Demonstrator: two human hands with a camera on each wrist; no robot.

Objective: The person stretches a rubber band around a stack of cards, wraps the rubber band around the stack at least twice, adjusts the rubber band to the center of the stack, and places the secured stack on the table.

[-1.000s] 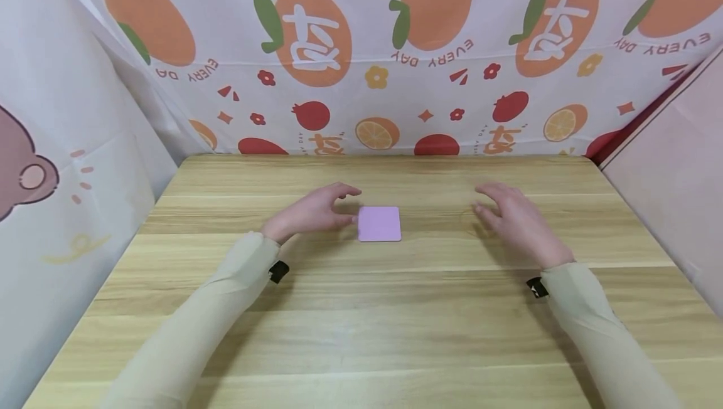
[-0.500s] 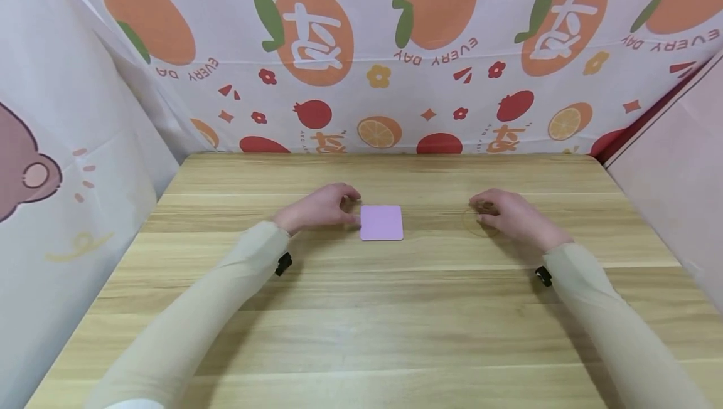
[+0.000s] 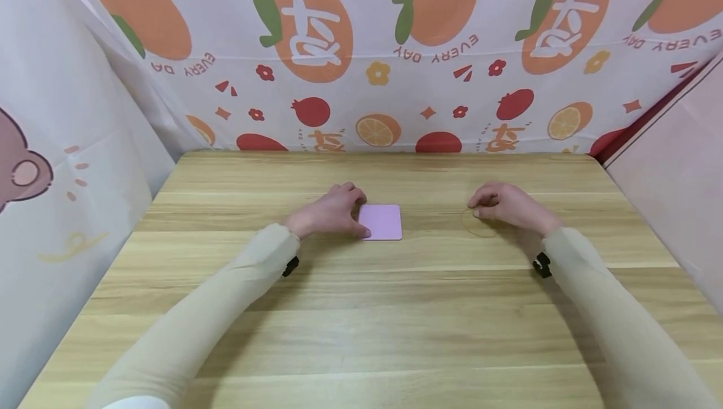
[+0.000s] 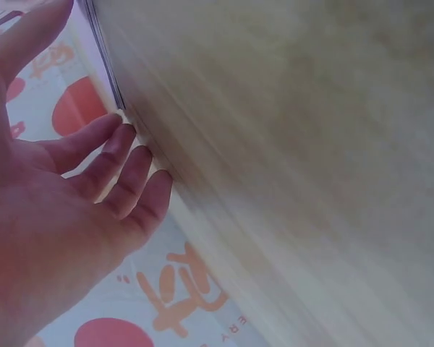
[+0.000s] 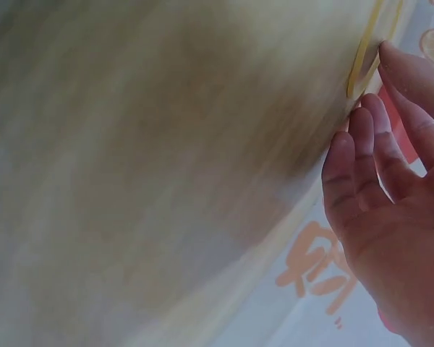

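Observation:
A thin purple square pad (image 3: 385, 221) with rounded corners lies on the wooden table. My left hand (image 3: 332, 211) spans its left side, thumb at the near corner and fingers at the far one. The left wrist view shows the layered edge of the pad (image 4: 103, 54), with a fingertip against its corner. Farther right, a thin yellowish rubber band (image 3: 464, 226) forms a loop on the wood. My right hand (image 3: 514, 208) pinches its far side between thumb and forefinger. In the right wrist view the band (image 5: 361, 61) shows bright yellow beside the thumb.
The wooden table (image 3: 361, 321) ends at a white fruit-print cloth (image 3: 390, 95) hanging behind it. White cloth (image 3: 85, 114) hangs at the left, and a pale pink panel (image 3: 672, 158) stands along the right side.
My left hand has moved right, from beside the pad onto its left edges. My right hand has come to the rubber band, and its thumb and forefinger have drawn together. The pad lies where it was.

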